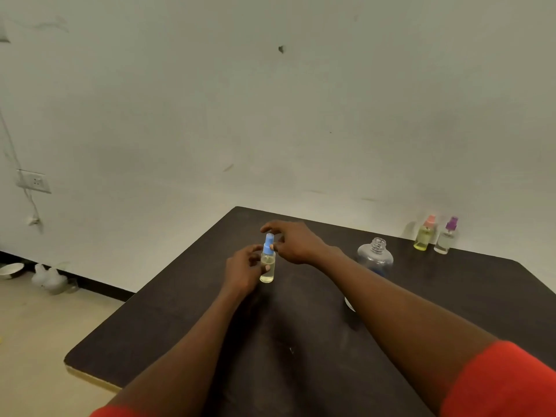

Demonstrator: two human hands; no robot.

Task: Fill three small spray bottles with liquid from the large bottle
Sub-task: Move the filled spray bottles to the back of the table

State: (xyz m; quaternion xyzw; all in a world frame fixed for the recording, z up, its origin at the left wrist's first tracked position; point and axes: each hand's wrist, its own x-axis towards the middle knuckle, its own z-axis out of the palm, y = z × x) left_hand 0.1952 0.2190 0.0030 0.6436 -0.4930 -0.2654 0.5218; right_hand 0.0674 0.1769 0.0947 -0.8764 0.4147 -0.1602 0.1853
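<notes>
Red sleeves (505,383) of soft-looking fabric cover both upper arms at the bottom edge, and the bare forearms reach out over a dark, matte table (301,350) with rounded corners and a pale edge strip. Near the table's middle stands the blue-topped spray bottle (267,266), a slim clear plastic cylinder upright on the surface and holding pale yellowish liquid. The left hand (243,269) grips its body, fingers curled round it and the thumb across the front. The right hand (296,243) pinches the collar of the blue spray top between thumb and a fingertip, its other fingers loosely spread above. Just behind the right forearm stands the large bottle (375,257), rounded, transparent, uncapped, with a ribbed screw neck; a bluish patch low on its side is too blurred to read. Well apart, at the far right edge against the wall, stand a pink-topped spray bottle (424,236) of yellow liquid and, just beside it, a purple-topped spray bottle (446,239) of clear liquid. A white wall socket (34,182) sits on the scuffed wall at left.
</notes>
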